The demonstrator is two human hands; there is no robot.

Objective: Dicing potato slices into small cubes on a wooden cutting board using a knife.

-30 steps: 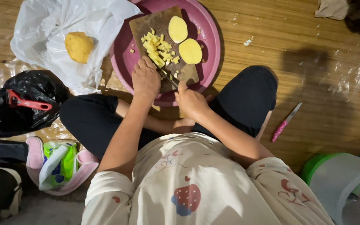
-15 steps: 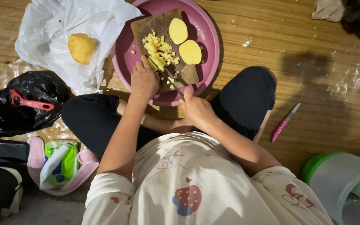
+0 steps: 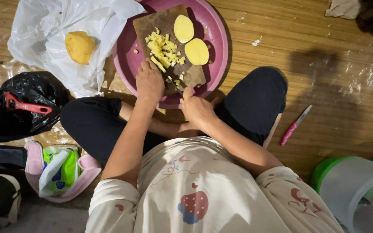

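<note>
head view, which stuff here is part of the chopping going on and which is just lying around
In use:
left hand steadying a potato piece
right hand gripping a knife
wooden cutting board
diced potato
two potato halves
pink tray

Lying about:
peeled potato on white plastic bag
pink-handled knife
red peeler on black bag
green-lidded container

L hand (image 3: 149, 82): centre frame, palm down, fingers curled, forearm running down-left to elbow | R hand (image 3: 196, 108): just right & lower, closed in a fist, forearm angling to lower right | hands close, not touching | legs crossed mid-frame
</note>
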